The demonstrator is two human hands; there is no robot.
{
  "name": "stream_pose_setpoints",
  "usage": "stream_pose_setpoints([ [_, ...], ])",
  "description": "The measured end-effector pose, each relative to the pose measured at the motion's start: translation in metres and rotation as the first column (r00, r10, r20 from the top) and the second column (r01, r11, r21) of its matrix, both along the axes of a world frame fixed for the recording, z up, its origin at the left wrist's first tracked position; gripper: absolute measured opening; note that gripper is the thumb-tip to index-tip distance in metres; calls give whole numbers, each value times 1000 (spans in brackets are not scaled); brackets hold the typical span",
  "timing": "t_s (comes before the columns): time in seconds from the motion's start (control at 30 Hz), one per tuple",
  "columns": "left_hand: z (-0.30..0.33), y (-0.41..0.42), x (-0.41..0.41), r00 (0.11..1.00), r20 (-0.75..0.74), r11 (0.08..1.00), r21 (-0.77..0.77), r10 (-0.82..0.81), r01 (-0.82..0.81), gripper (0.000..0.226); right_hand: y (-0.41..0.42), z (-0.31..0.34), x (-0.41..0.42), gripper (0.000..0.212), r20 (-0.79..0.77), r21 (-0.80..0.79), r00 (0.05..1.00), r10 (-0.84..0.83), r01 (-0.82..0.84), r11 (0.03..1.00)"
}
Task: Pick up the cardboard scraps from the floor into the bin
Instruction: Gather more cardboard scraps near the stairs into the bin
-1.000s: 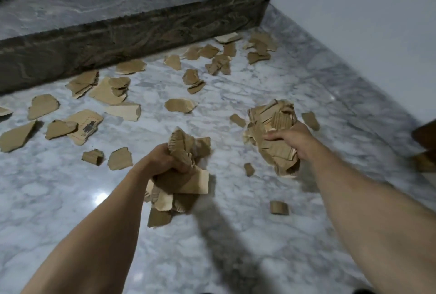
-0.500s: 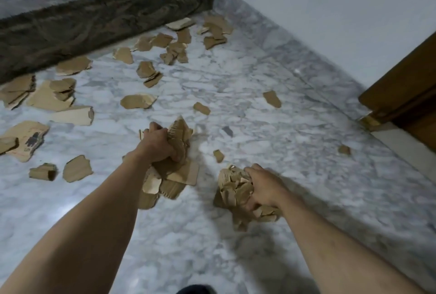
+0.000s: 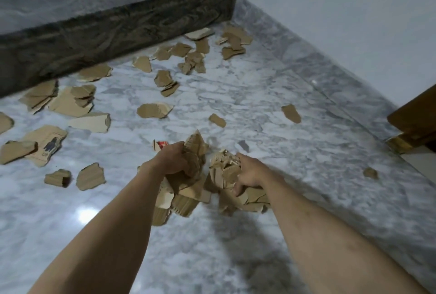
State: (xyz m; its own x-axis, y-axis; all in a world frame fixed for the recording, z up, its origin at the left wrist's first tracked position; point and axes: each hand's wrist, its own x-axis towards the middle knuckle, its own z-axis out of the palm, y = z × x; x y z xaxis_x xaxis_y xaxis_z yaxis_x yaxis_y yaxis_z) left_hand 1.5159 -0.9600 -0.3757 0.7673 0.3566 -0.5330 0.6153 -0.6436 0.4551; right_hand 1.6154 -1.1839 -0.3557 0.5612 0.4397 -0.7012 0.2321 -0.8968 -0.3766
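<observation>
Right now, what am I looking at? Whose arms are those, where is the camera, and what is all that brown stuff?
The camera sits on a person's head and looks down, so the arms are that person's own. The left hand grips a bunch of torn cardboard scraps. The right hand grips another bunch. More loose scraps lie scattered on the marble floor, up to a dark stone step. One printed piece lies at the left. No bin shows in this picture.
</observation>
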Motion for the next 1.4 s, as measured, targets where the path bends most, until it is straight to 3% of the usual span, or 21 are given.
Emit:
stream_pose_setpoints([
  [0.1,3,-1,-2,1000,8,999,-43,6,-6,53,3,1,0,96,38,-54,999,35,-33,998],
  [0.23,12,4,-3,999,22,998,-51,30,-29,51,10,0,-2,84,94,-46,990,108,-104,994],
  [0.33,23,23,-6,981,55,981,-64,184,-180,58,18,-1,0,69,87,-43,986,141,-138,989],
  [0.4,22,40,-11,953,62,954,-67,297,-293,75,22,-4,5,57,22,-19,992,126,-126,992],
  [0.53,8,49,-27,844,-34,828,-177,535,-532,105,43,6,39,51,-80,179,986,-146,159,971],
  [0.63,5,41,-31,791,-75,768,-202,607,-608,84,71,16,75,60,-63,298,954,-293,298,907],
  [0.73,1,42,-31,768,-92,742,-208,634,-637,66,97,16,97,63,-77,315,936,-344,350,882],
  [0.87,-2,43,-25,783,-65,763,-190,619,-618,58,109,-1,100,99,-99,260,931,-352,366,893],
  [1.0,-1,51,-10,815,-52,785,-239,578,-572,65,114,-5,100,96,-73,187,940,-333,341,921],
  [1.13,15,59,15,805,14,757,-351,592,-551,20,118,-7,104,92,-60,173,940,-337,342,924],
  [1.2,21,66,32,820,75,778,-376,567,-503,25,117,-10,104,86,-40,192,940,-340,341,920],
  [1.27,30,74,48,832,94,812,-300,547,-500,26,114,-14,106,80,-43,216,935,-351,352,911],
  [1.37,36,94,66,819,69,796,-295,570,-529,48,104,-15,115,41,-150,242,910,-386,412,878],
  [1.4,32,105,69,807,62,776,-326,587,-540,52,96,-15,123,37,-219,264,881,-419,467,844],
])
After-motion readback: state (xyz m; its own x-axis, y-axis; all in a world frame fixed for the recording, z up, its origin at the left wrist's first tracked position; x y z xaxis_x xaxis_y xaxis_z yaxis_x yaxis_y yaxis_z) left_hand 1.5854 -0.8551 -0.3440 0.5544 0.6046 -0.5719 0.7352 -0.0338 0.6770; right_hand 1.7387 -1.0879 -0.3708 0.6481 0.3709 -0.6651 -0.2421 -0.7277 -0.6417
